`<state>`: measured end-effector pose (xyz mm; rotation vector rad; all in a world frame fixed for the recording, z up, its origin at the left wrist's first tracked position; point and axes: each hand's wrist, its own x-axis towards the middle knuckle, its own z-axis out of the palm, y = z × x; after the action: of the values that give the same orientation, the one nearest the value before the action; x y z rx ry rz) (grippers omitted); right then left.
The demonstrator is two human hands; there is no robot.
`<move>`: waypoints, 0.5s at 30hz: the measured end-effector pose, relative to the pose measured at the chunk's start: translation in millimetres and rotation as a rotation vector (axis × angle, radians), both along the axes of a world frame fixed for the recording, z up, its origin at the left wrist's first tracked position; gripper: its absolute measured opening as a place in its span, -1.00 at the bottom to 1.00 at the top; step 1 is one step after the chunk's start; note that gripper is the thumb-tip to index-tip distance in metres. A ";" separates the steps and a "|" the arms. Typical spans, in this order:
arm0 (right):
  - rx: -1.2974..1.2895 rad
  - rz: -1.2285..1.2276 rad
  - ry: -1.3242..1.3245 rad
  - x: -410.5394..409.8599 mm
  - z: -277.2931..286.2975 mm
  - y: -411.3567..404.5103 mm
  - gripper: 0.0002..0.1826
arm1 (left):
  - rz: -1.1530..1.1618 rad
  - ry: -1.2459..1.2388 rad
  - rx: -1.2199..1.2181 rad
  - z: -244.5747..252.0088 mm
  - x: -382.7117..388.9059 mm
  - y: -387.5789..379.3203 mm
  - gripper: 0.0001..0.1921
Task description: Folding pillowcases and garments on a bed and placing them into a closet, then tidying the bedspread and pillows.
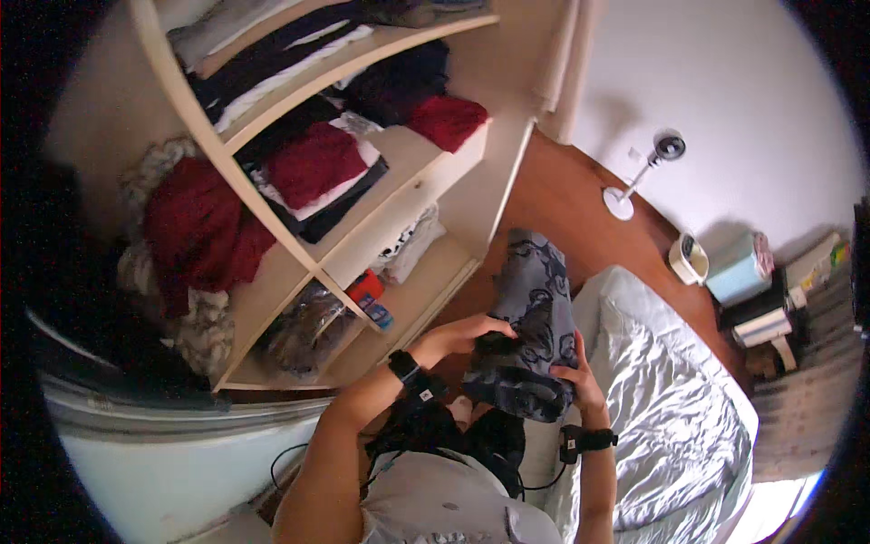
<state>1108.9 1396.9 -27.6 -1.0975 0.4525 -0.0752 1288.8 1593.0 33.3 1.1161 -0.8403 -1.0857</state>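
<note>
Both hands hold a folded grey patterned cloth [533, 299] with dark swirl motifs, out in front of the body above the floor. My left hand [479, 333] grips its left edge, the thumb and fingers partly hidden by the fabric. On the right edge, my right hand [581, 377] has its fingers spread along the side and pressed to the cloth. Each wrist wears a black strap with a small device. Left of the hands stands an open wooden wardrobe [312, 262] with folded clothes on its shelves, among them a dark red garment [316, 163] on a white one.
A bed with a crumpled pale sheet [652, 381] lies to the right. A white fan [618, 202] stands by the wall, near a cream bin [688, 260] and a light blue box [739, 272]. A dark red cloth [204, 224] lies in the wardrobe's left section.
</note>
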 end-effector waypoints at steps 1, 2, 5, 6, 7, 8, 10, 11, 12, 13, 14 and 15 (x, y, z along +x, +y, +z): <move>-0.053 0.062 -0.025 17.0 4.9 -0.1 0.03 | 0.124 -0.018 -0.021 5.9 -1.0 14.5 -0.59; -0.118 0.111 -0.041 34.8 9.8 -0.5 0.05 | 0.223 -0.037 -0.005 12.1 2.3 24.3 -0.57; -0.326 0.313 -0.192 93.5 20.8 0.0 0.05 | 0.323 0.328 -0.033 22.9 20.4 43.6 -0.53; -0.448 0.349 -0.155 114.8 24.6 -1.0 0.04 | 0.393 0.261 0.013 22.9 28.8 46.7 -0.52; -0.254 0.399 -0.210 127.3 29.6 -2.8 -0.01 | 0.450 0.114 -0.011 21.0 37.1 47.4 -0.51; -0.260 0.421 -0.218 147.7 32.3 -3.8 -0.02 | 0.460 0.122 -0.056 18.3 50.7 45.6 -0.51; -0.344 0.469 -0.266 187.0 37.2 -10.3 -0.05 | 0.544 0.320 0.029 8.9 78.8 42.3 -0.50; -0.234 0.532 -0.318 203.7 38.5 -15.0 -0.14 | 0.557 0.457 0.093 4.2 99.0 33.0 -0.51; -0.205 0.523 -0.249 217.9 40.3 -21.2 -0.16 | 0.583 0.591 0.190 1.9 119.9 24.0 -0.51; -0.183 0.531 -0.255 238.9 42.3 -25.0 -0.17 | 0.610 0.552 0.256 3.8 137.2 17.2 -0.53; -0.159 0.516 -0.216 263.4 44.8 -30.5 -0.19 | 0.609 0.536 0.232 8.3 154.4 9.7 -0.54; -0.069 0.566 -0.247 272.5 48.0 -43.5 -0.20 | 0.623 0.520 0.259 12.2 167.5 1.8 -0.54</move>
<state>1381.4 1353.5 20.4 -1.2306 -0.0921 0.2716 1456.3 1594.8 45.5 1.1250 0.0705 -0.8961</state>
